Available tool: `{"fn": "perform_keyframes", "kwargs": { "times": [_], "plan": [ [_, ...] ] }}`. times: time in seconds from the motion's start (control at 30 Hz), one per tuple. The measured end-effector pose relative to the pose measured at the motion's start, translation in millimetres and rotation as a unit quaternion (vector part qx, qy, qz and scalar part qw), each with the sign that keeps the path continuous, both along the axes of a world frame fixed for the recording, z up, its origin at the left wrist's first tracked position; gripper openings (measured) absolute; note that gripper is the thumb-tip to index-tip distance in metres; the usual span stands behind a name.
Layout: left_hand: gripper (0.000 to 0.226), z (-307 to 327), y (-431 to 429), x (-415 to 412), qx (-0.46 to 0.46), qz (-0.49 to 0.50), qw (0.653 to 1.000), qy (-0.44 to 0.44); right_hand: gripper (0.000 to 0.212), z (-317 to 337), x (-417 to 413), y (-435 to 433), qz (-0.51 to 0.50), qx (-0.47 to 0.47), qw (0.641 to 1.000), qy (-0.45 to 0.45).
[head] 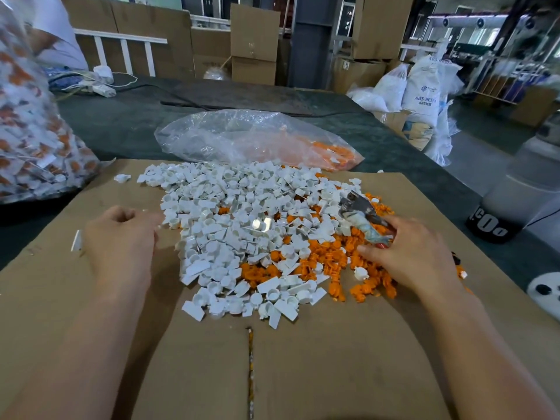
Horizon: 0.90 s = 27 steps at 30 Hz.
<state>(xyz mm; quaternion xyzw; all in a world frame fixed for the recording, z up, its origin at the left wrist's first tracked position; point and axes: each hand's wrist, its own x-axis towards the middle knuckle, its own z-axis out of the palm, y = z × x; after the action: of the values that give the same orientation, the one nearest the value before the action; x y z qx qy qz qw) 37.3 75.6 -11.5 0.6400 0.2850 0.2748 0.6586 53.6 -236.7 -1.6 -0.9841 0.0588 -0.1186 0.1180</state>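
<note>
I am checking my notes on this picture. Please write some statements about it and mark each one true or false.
1. The right hand holds a tool. True.
2. The white parts lie in a bowl. False: they lie loose on cardboard.
3. The orange parts lie mostly on the pile's right side, by the right hand. True.
4. The bag behind the pile stands upright and full. False: it lies flat and looks mostly empty, with some orange parts at its right end.
5. The left hand grips the tool. False: it is at the pile's left edge, away from the tool.
</note>
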Motion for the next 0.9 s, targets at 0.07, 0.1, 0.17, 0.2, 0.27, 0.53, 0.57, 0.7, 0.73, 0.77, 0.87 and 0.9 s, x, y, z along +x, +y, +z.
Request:
{"fn": "perform_keyframes", "kwargs": {
  "times": [0.07,0.1,0.17,0.2,0.27,0.53,0.57,0.7,0.73,0.77,0.87,0.9],
  "plan": [
    [0.031,-5,3,0,0.051,0.002,0.998,0.042,0.070,0,0,-1,-0.004,0.001,1.000,0.012],
    [0.027,-8,4,0,0.081,0.008,0.995,0.065,0.071,0,0,-1,-0.006,0.001,1.000,0.018],
    [0.021,-10,4,-2,0.127,0.011,0.987,0.097,0.073,0,0,-2,-0.010,-0.001,1.000,0.030],
    [0.019,-10,3,-2,0.138,0.009,0.985,0.103,0.074,0,1,-2,-0.012,-0.002,0.999,0.036],
    [0.020,-9,3,-3,0.146,0.006,0.983,0.114,0.076,-1,2,-2,-0.014,-0.001,0.999,0.048],
    [0.026,-3,-19,-7,0.202,-0.108,0.972,0.052,0.081,-6,6,-4,-0.006,-0.009,0.998,0.063],
    [0.025,-4,-26,-9,0.204,-0.146,0.967,0.050,0.081,-6,6,-3,-0.004,-0.011,0.998,0.064],
    [0.027,-7,-55,-19,0.290,-0.233,0.927,0.049,0.083,-8,8,-2,0.006,-0.017,0.998,0.064],
    [0.028,-7,-60,-22,0.336,-0.239,0.910,0.042,0.084,-8,8,-2,0.008,-0.015,0.998,0.067],
    [0.026,-6,-65,-24,0.375,-0.245,0.893,0.035,0.084,-9,8,-1,0.009,-0.014,0.997,0.069],
    [0.005,-8,-71,-25,0.453,-0.257,0.853,0.032,0.085,-9,8,2,0.011,-0.018,0.998,0.067],
    [0.011,-9,-72,-24,0.475,-0.255,0.841,0.048,0.086,-10,8,2,0.011,-0.021,0.997,0.067]
  ]
}}
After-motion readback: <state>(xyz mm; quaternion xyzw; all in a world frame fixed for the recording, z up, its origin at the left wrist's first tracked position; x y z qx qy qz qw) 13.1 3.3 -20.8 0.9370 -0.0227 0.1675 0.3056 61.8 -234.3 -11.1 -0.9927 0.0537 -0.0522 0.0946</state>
